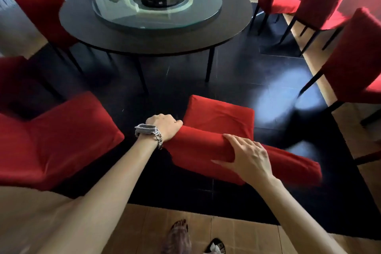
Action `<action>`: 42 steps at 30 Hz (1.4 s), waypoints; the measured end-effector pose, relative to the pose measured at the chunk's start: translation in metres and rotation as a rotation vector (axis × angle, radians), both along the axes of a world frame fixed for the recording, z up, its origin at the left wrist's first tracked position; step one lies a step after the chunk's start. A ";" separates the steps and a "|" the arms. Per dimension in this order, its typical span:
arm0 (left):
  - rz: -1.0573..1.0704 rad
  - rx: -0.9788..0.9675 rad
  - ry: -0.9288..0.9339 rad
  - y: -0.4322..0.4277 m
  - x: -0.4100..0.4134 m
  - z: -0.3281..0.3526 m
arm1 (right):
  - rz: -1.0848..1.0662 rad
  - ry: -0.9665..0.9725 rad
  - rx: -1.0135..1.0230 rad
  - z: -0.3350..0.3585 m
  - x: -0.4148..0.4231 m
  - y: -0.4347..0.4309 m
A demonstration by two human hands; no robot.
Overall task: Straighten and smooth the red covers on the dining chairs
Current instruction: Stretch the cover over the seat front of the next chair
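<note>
— Red stretch-fabric cover [198, 150] on the near centre chair [218, 113], facing the round dark desk [78, 27]: why two hands on its top edge?
— Left hand [165, 126] grips the left corner, likely anchoring it; right hand [249, 156] lies flat, fingers spread, probably to smooth cloth rightward.

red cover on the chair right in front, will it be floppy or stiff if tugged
Likely floppy: the red cover creases softly across the seat and wrinkles where the left hand grips the backrest corner. Probably a bit stretchy too, since it hugs the backrest closely under the flat right hand. It looks thin, so light.
</note>
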State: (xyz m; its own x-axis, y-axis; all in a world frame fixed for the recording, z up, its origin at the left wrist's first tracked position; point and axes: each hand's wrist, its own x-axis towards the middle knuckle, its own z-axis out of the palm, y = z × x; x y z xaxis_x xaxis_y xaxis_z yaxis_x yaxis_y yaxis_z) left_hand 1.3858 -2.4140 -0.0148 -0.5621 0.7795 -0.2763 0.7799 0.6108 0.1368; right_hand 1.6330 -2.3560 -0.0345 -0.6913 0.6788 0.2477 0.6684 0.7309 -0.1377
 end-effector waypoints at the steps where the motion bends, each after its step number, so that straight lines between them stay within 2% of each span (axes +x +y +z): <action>1: 0.005 0.008 0.009 -0.001 0.001 -0.001 | 0.010 0.022 0.058 -0.003 0.001 0.001; 6: 0.001 0.015 0.036 -0.005 0.004 -0.006 | 0.047 0.097 0.163 -0.014 0.004 -0.001; 19: 0.014 0.021 0.069 -0.026 0.020 -0.008 | 0.114 0.093 0.206 -0.016 0.015 0.000; 23: 0.003 0.025 0.088 -0.036 0.028 -0.010 | 0.121 0.080 0.154 -0.012 0.021 -0.003; 27: -0.087 -0.009 0.057 -0.039 0.028 -0.006 | 0.134 0.061 -0.028 -0.001 0.029 -0.002; 29: -0.176 0.001 0.030 -0.037 0.029 -0.003 | 0.014 0.104 -0.043 0.002 0.041 0.004; 31: -0.206 0.036 -0.011 -0.033 0.029 0.001 | -0.276 0.147 -0.039 0.004 0.059 0.015; 33: -0.119 -0.023 -0.098 -0.029 0.026 0.003 | -0.586 0.188 -0.080 0.003 0.075 0.026; 35: -0.064 -0.147 -0.103 -0.025 0.026 0.002 | -0.815 0.305 -0.135 -0.003 0.082 0.031; 37: -0.050 -0.201 -0.071 -0.024 0.028 0.001 | -0.955 0.505 -0.154 -0.009 0.081 0.025; 40: -0.016 -0.183 -0.034 -0.027 0.030 -0.001 | -1.092 1.028 -0.180 -0.011 0.068 0.014; 42: -0.006 -0.175 -0.016 -0.029 0.030 -0.003 | -1.303 1.414 -0.299 -0.006 0.060 0.017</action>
